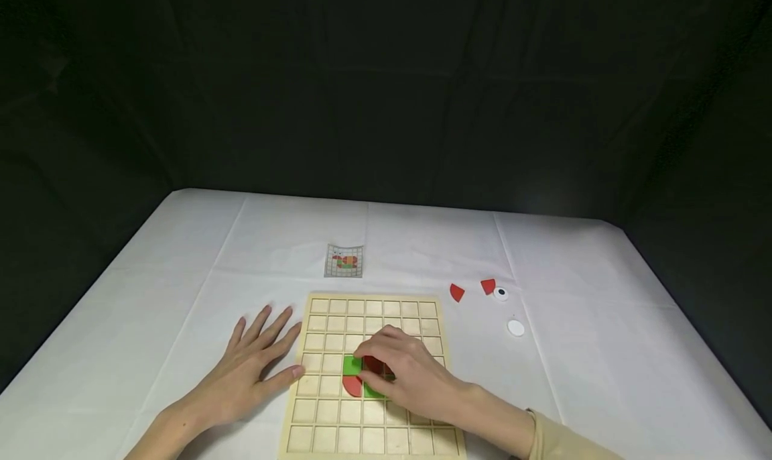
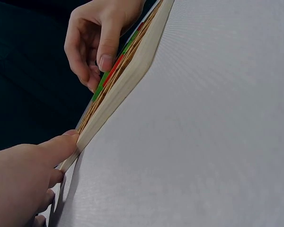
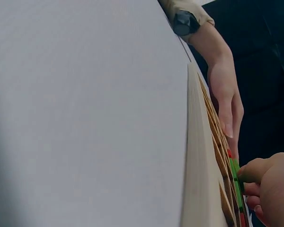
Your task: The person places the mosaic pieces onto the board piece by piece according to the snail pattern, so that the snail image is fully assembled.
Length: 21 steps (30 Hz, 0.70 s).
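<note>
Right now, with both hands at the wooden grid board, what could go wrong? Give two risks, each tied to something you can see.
1. The right hand presses a red piece among seated green squares; its curled fingers could knock a neighbour out of its cell.
2. The left hand only touches the edge of the wooden grid board with flat fingers, so the board might slide on the white tablecloth.

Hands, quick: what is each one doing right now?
Left hand: open, flat on the table, thumb against the wooden grid board.
Right hand: fingers curled on a red piece in the board.
</note>
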Motion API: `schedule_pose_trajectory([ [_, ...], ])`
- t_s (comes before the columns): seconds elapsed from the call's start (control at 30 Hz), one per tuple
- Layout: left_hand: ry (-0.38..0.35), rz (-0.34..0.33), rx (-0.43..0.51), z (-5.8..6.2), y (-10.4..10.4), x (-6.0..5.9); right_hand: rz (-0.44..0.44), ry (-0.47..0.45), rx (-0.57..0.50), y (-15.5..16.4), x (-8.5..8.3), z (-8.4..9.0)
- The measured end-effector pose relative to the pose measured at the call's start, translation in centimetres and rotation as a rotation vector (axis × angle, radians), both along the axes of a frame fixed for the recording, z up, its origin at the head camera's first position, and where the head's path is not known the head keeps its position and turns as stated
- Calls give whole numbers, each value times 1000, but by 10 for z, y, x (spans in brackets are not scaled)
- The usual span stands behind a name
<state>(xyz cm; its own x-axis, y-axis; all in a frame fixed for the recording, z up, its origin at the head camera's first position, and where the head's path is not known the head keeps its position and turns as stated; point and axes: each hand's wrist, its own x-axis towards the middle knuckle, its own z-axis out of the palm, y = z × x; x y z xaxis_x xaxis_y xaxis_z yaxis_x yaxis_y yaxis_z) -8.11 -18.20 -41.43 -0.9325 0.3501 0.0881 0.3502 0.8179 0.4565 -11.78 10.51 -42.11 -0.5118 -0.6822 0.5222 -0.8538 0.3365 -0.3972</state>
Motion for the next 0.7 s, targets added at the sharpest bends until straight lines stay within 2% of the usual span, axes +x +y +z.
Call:
schedule_pose_trajectory([
  [0.2, 0, 0, -3, 1, 0, 0, -45, -1, -45, -2, 2, -5],
  [0.5, 3, -12, -4, 0, -1, 0, -66, -19, -93, 7, 0, -6],
  [0.6, 2, -17, -4, 0, 0, -1, -127, -18, -108, 22, -5, -6],
  [0.7, 5, -18, -9, 1, 1, -2, -226, 14, -131, 42, -13, -8],
])
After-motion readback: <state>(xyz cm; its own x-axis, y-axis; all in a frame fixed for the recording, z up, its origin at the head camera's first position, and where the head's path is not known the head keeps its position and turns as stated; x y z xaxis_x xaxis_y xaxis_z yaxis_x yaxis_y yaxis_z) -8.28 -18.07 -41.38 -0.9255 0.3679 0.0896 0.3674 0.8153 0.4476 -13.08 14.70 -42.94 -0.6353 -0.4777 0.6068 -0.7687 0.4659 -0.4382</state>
